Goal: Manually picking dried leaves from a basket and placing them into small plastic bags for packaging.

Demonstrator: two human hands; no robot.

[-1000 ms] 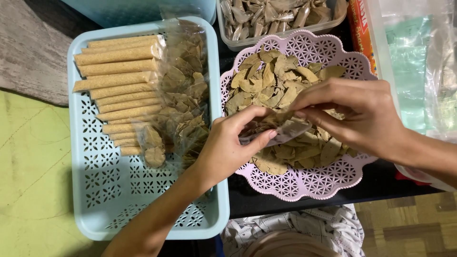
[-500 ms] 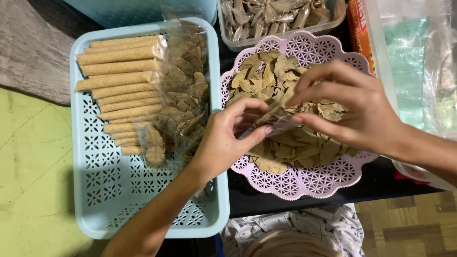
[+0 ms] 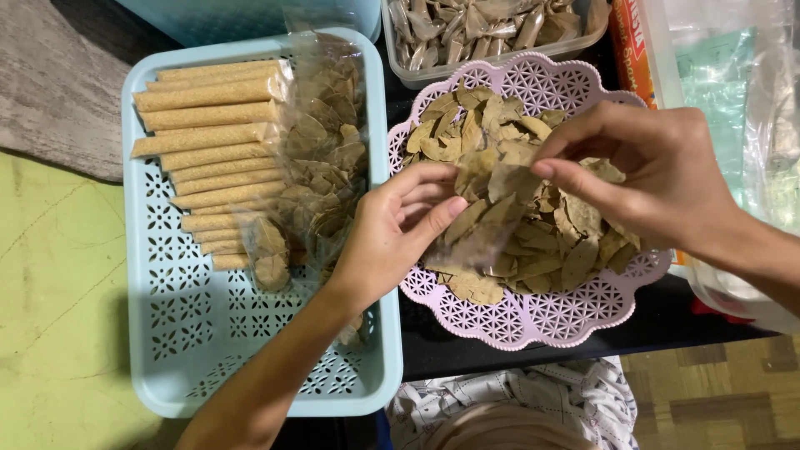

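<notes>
Over the pink lattice tray [image 3: 533, 321] of dried bay leaves [image 3: 575, 258], left hand [image 3: 392, 233] pinches a clear plastic pouch [image 3: 479, 242] in its grip; right hand [image 3: 658, 179] grasps one leaf [image 3: 510, 179] at the pouch's mouth; blue basket [image 3: 250, 333] alongside holds filled packets [image 3: 321, 158].

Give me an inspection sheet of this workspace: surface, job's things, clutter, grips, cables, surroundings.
Surface: dark tabletop, mostly covered by trays.
Job's things: pink lattice tray heaped with dried bay leaves; small clear plastic bag partly filled with leaves.
Clutter: blue perforated basket holding long tan seed packets and bagged leaves; clear tub of filled packets behind.
Grips: left hand holds the bag; right hand pinches a leaf at its mouth.
Cables: nothing seen.
Surroundings: green mat, grey rug, wood floor, clear plastic sheeting at right.
</notes>
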